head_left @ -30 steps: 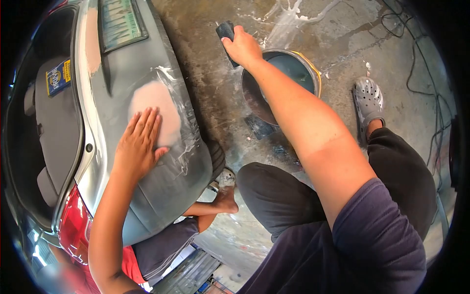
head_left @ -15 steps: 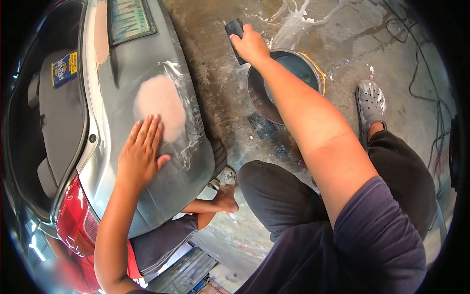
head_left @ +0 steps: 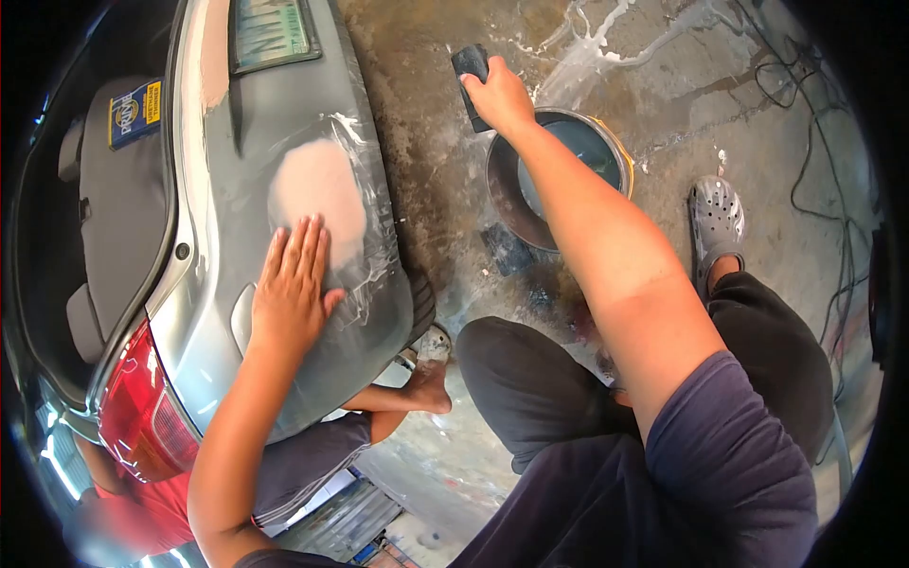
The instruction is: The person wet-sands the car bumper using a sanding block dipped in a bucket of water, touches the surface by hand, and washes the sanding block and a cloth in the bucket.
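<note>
My left hand [head_left: 295, 284] lies flat on the grey car bumper [head_left: 312, 388], fingers stretched out, with the fingertips on the lower part of a pinkish smooth patch [head_left: 317, 185]. Whitish smears run along the right side of that patch. Away from the car, my right hand [head_left: 499, 97] grips a dark, flat block [head_left: 471, 80] by its side. Below and right of this hand stands a round bucket [head_left: 502, 185] with greyish liquid inside, partly hidden by my right forearm.
A person in a red shirt [head_left: 161, 511] sits close by at the lower left, a bare leg beside the tyre [head_left: 421, 303]. The open car boot is at left, with a blue-yellow packet [head_left: 135, 114]. Cables [head_left: 843, 218] lie on the wet floor at right.
The car and bucket have shifted slightly right in view. My left hand moved down off most of the pinkish patch, then slightly back onto its lower part. My right hand still holds the block.
</note>
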`<act>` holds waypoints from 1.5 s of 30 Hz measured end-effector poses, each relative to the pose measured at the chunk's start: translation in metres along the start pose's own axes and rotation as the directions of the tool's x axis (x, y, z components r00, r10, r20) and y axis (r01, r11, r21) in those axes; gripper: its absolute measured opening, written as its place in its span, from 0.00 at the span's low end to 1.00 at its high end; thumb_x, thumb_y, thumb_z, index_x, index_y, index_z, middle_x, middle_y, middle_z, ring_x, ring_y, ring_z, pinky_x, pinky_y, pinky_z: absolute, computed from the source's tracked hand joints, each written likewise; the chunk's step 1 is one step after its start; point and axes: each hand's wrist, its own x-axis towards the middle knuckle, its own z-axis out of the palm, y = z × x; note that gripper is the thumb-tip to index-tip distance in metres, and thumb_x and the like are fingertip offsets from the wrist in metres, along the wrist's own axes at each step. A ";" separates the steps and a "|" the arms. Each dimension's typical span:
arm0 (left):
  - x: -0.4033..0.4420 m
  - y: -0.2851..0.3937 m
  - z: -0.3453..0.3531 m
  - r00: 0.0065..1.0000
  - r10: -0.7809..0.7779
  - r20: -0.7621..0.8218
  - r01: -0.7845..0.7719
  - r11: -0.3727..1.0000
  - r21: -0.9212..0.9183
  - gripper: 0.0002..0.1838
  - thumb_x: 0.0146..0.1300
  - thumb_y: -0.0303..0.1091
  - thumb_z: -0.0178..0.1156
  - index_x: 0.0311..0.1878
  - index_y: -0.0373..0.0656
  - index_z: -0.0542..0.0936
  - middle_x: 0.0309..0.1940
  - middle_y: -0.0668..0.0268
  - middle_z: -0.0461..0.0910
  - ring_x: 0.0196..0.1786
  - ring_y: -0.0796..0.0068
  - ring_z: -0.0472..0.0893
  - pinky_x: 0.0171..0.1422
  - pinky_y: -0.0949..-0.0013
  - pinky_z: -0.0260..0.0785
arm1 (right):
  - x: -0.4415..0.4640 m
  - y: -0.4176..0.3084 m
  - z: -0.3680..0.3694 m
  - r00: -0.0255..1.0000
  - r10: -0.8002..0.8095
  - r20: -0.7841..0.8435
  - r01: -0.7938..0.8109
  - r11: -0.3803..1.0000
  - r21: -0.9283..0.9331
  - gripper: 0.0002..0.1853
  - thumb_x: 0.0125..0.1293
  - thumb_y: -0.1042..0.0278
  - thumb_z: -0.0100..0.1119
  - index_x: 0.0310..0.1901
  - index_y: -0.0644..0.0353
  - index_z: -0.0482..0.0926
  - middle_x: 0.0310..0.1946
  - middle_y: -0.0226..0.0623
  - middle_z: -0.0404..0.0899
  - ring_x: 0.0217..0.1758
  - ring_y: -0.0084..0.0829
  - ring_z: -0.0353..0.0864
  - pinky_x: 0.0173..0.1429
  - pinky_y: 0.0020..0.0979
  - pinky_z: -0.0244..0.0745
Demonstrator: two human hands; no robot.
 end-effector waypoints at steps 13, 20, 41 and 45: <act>0.084 -0.007 0.017 0.963 -0.267 -0.048 0.271 0.955 0.124 0.51 0.75 0.65 0.52 0.85 0.31 0.58 0.88 0.51 0.53 0.91 0.56 0.49 0.94 0.51 0.37 | 0.004 -0.003 0.006 0.999 0.020 -0.048 -0.022 0.999 -0.046 0.30 0.71 0.45 0.63 0.61 0.64 0.74 0.54 0.60 0.87 0.59 0.61 0.86 0.63 0.55 0.79; -0.007 0.067 0.045 0.987 -0.161 0.023 0.156 0.976 0.152 0.50 0.74 0.66 0.52 0.84 0.33 0.60 0.88 0.52 0.52 0.91 0.55 0.48 0.94 0.52 0.35 | 0.012 0.014 0.002 0.991 -0.104 -0.085 0.108 0.993 0.046 0.30 0.68 0.44 0.68 0.55 0.65 0.79 0.48 0.60 0.88 0.56 0.59 0.88 0.60 0.50 0.80; 0.207 0.327 0.028 0.642 -0.762 -0.084 -0.494 -0.327 -0.806 0.41 0.75 0.31 0.58 0.87 0.38 0.52 0.82 0.37 0.60 0.83 0.37 0.62 0.87 0.49 0.57 | -0.158 0.073 -0.083 0.998 -0.058 0.007 0.057 0.991 0.120 0.19 0.73 0.61 0.64 0.56 0.67 0.82 0.44 0.41 0.89 0.45 0.32 0.85 0.55 0.36 0.79; 0.207 0.317 0.021 0.743 -0.669 0.008 -0.505 -0.569 -0.649 0.47 0.71 0.31 0.59 0.88 0.37 0.46 0.81 0.35 0.61 0.82 0.38 0.65 0.86 0.51 0.59 | -0.163 0.082 -0.098 0.991 -0.052 0.121 0.016 0.959 0.281 0.22 0.76 0.56 0.63 0.62 0.64 0.80 0.55 0.37 0.85 0.56 0.28 0.80 0.61 0.33 0.75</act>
